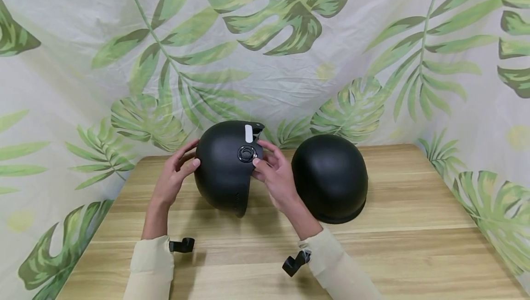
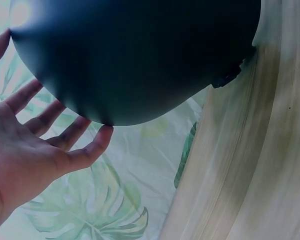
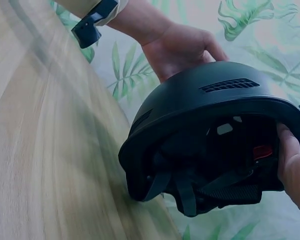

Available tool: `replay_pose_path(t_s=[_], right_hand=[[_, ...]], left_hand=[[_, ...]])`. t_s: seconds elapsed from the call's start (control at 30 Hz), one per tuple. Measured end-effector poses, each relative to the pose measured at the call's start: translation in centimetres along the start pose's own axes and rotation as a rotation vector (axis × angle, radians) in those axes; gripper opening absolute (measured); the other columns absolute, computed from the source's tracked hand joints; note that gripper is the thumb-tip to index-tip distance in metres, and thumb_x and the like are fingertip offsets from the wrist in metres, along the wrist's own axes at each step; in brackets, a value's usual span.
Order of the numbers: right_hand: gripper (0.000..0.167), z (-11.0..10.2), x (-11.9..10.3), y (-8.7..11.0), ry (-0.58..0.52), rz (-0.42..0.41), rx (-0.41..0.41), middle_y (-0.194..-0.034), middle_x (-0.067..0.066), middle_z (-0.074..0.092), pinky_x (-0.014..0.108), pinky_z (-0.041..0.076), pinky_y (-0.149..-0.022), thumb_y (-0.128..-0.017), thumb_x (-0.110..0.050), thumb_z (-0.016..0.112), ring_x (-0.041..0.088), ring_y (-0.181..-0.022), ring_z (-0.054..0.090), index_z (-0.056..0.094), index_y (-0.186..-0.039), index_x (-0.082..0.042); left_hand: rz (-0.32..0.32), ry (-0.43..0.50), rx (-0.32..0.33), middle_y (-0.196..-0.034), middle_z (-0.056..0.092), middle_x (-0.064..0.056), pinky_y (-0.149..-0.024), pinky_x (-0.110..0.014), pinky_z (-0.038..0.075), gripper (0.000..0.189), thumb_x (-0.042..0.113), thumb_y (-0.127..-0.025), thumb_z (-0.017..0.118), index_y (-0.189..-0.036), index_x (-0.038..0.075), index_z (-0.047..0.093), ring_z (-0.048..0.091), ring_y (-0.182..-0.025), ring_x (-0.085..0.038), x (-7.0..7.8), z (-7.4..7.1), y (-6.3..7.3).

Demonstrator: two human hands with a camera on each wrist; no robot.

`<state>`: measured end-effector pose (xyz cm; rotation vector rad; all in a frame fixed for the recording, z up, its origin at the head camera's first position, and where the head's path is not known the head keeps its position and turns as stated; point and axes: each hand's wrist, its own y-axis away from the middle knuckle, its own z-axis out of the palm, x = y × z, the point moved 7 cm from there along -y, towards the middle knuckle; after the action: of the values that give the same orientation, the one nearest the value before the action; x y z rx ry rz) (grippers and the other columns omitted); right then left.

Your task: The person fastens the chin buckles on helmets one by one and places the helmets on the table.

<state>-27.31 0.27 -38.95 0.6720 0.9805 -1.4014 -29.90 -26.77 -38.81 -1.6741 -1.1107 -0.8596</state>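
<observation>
A matte black helmet [image 1: 221, 166] is held up between both hands over the table, turned so its opening faces right. It has a round dial [image 1: 247, 153] and a white sticker [image 1: 248, 133]. My left hand [image 1: 167, 178] holds the rounded crown, its fingertips spread along the shell in the left wrist view. My right hand [image 1: 276, 178] grips the rim beside the dial, thumb at the dial's edge. In the right wrist view dark straps [image 3: 187, 195], padding and a small red piece [image 3: 262, 151] show inside the opening, and a vent [image 3: 230, 85] above the rim.
Right of the held helmet, a second smooth black helmet [image 1: 330, 178] sits on the wooden table [image 1: 414, 254], crown up. A leaf-printed cloth [image 1: 285, 79] hangs behind and at both sides. Small black cameras [image 1: 182, 245] stick out from both cuffs.
</observation>
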Motion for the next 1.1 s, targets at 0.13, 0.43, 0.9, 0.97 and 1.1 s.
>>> replay_pose_path(t_s=[0.13,0.43,0.9,0.97,1.1], right_hand=[[0.052,-0.8,0.2,-0.1,-0.025,0.001,0.017,-0.132,0.013,0.063,0.033,0.065,-0.087,-0.102,0.003,0.062,0.019,-0.105,0.073,0.056,-0.152,-0.007],[0.053,-2.7,0.2,-0.2,-0.009,-0.013,0.02,-0.147,0.014,0.056,0.032,0.065,-0.089,-0.104,0.003,0.06,0.017,-0.111,0.071,0.049,-0.156,0.0],[0.051,-4.1,1.2,-0.3,0.022,0.019,0.083,-0.152,0.016,0.055,0.027,0.062,-0.081,-0.101,0.006,0.054,0.014,-0.105,0.069,0.054,-0.151,-0.002],[0.049,-4.3,1.5,-0.3,0.048,0.024,0.101,-0.15,0.016,0.056,0.027,0.061,-0.08,-0.101,0.004,0.055,0.013,-0.101,0.069,0.055,-0.15,-0.002],[0.048,-4.8,2.0,-0.4,0.121,0.045,0.151,-0.146,0.015,0.058,0.028,0.06,-0.078,-0.1,0.002,0.055,0.015,-0.098,0.067,0.057,-0.148,-0.003]], left_hand=[[0.01,0.004,-0.001,-0.165,0.049,-0.002,-0.101,-0.012,0.05,0.056,0.015,-0.108,0.06,-0.163,0.016,0.049,0.049,-0.141,-0.007,0.2,0.1,-0.1],[0.021,0.035,-0.003,-0.161,0.051,-0.005,-0.101,-0.013,0.052,0.054,0.011,-0.106,0.064,-0.158,0.007,0.052,0.054,-0.139,-0.006,-0.3,0.5,-0.3],[-0.055,-0.033,-0.015,-0.167,0.045,-0.009,-0.106,-0.018,0.047,0.06,0.018,-0.104,0.07,-0.161,0.016,0.049,0.042,-0.155,-0.028,-0.6,0.4,-0.1],[-0.077,-0.036,-0.027,-0.169,0.043,-0.009,-0.105,-0.02,0.048,0.062,0.021,-0.104,0.07,-0.162,0.018,0.047,0.041,-0.155,-0.032,-0.8,0.5,-0.1],[-0.121,-0.04,-0.065,-0.171,0.037,-0.011,-0.098,-0.017,0.05,0.068,0.027,-0.105,0.069,-0.166,0.021,0.04,0.041,-0.154,-0.04,-1.2,0.7,-0.1]])
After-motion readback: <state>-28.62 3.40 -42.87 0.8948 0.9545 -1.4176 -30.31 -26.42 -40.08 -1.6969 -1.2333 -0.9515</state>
